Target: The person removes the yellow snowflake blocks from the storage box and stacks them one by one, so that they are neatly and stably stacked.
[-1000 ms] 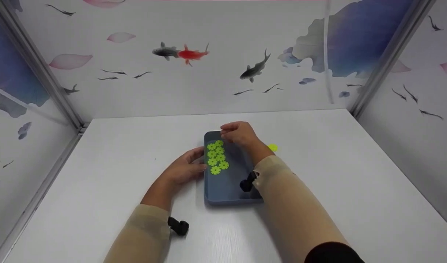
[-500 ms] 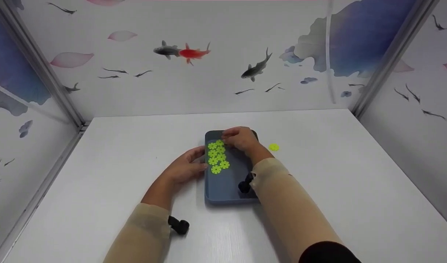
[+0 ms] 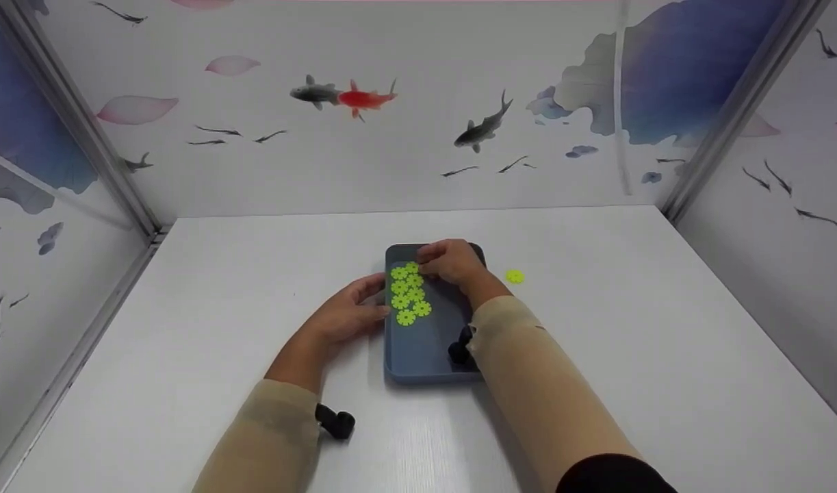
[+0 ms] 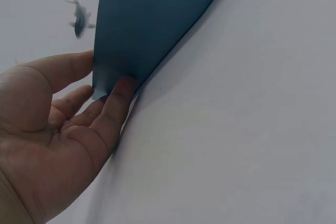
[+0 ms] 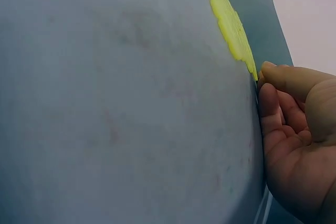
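A blue-grey rectangular tray (image 3: 418,352) lies on the white table with several yellow-green notched snowflake discs (image 3: 406,294) in rows along its left side. My left hand (image 3: 343,313) rests against the tray's outer left wall, its fingertips touching the wall (image 4: 147,19) in the left wrist view. Over the tray's far part is my right hand (image 3: 452,263). In the right wrist view its thumb and index finger pinch at the end of a line of discs (image 5: 228,24); the other fingers are curled. The pinched disc itself is mostly hidden.
One loose snowflake disc (image 3: 514,276) lies on the table right of the tray. Printed panels with fish stand behind and at both sides of the table (image 3: 630,329). A small black camera (image 3: 336,422) is strapped at the left wrist.
My right hand has lowered slightly towards the tray's far part and then stays nearly still. The loose disc, partly covered earlier, shows fully. My left hand keeps its place.
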`<state>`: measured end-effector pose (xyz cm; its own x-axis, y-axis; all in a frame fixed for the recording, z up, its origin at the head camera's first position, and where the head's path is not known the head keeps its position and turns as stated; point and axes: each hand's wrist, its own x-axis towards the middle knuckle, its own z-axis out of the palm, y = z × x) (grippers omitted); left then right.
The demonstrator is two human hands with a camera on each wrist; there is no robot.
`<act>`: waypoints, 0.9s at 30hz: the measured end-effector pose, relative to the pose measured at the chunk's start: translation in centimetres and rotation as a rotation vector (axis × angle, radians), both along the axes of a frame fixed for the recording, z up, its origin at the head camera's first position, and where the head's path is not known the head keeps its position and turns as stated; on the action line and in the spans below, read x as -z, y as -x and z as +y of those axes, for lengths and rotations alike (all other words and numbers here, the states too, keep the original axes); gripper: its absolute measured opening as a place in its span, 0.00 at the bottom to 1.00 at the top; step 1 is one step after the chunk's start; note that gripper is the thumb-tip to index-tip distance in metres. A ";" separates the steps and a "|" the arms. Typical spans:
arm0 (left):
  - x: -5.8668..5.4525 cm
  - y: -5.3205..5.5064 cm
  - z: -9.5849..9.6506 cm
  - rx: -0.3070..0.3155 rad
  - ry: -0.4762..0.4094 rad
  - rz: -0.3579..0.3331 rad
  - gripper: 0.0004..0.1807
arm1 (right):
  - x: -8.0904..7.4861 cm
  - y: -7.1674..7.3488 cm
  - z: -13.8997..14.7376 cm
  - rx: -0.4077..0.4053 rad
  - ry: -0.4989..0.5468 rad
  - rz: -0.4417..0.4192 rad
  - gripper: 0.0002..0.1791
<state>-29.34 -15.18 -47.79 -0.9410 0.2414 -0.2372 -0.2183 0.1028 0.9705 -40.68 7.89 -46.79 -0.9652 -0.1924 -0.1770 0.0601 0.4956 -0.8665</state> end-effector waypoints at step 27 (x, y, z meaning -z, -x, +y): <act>0.0 0.0 0.1 0.002 -0.012 -0.014 0.41 | 0.2 -0.3 -0.9 0.021 -0.138 0.099 0.19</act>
